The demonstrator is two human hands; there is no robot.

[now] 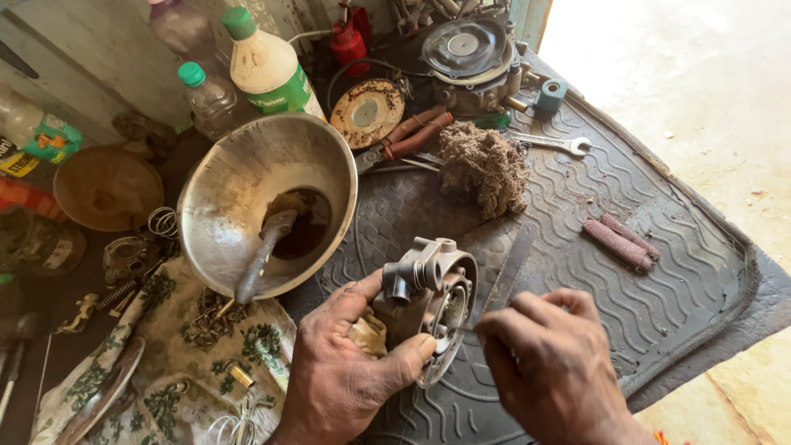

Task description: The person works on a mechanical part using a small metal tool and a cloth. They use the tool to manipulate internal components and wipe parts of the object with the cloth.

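My left hand point(346, 363) grips a grey cast-metal carburettor-like housing point(432, 288) with a round flange, held upright over a black ribbed rubber mat point(577, 222). A scrap of dirty cloth is tucked under its fingers. My right hand point(544, 363) pinches a thin metal tool whose tip touches the housing's open face. Both hands sit at the lower middle of the head view.
A tilted steel bowl point(247, 189) with dark liquid and a brush stands left. Plastic bottles point(268, 66), a wad of fibre waste point(482, 165), red-handled pliers point(412, 136), a spanner point(560, 146), an engine part point(470, 58) and two reddish rods point(618, 241) lie around. A patterned cloth point(165, 363) holds small parts.
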